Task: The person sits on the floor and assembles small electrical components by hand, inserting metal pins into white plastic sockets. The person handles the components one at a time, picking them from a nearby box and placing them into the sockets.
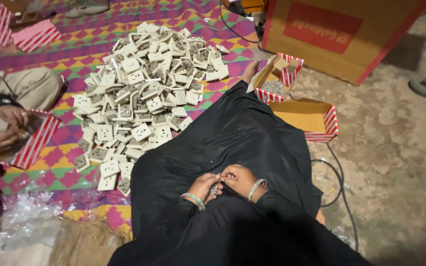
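Observation:
My left hand (202, 187) and my right hand (240, 180) meet over my lap, which is covered in black cloth (232, 133). Together the fingers pinch a small metal part (214, 188), too small to make out in detail. Each wrist wears a bangle. A large heap of white socket plates (144, 88) lies on the patterned mat (80, 54) ahead and to the left of my knees.
Two red-striped cardboard boxes sit to my right, one with small metal pieces (275, 79) and one empty (307, 118). A big brown carton (341, 34) stands behind them. Another person's hands (6, 128) work over a striped box at left. A black cable (338, 182) crosses the concrete floor.

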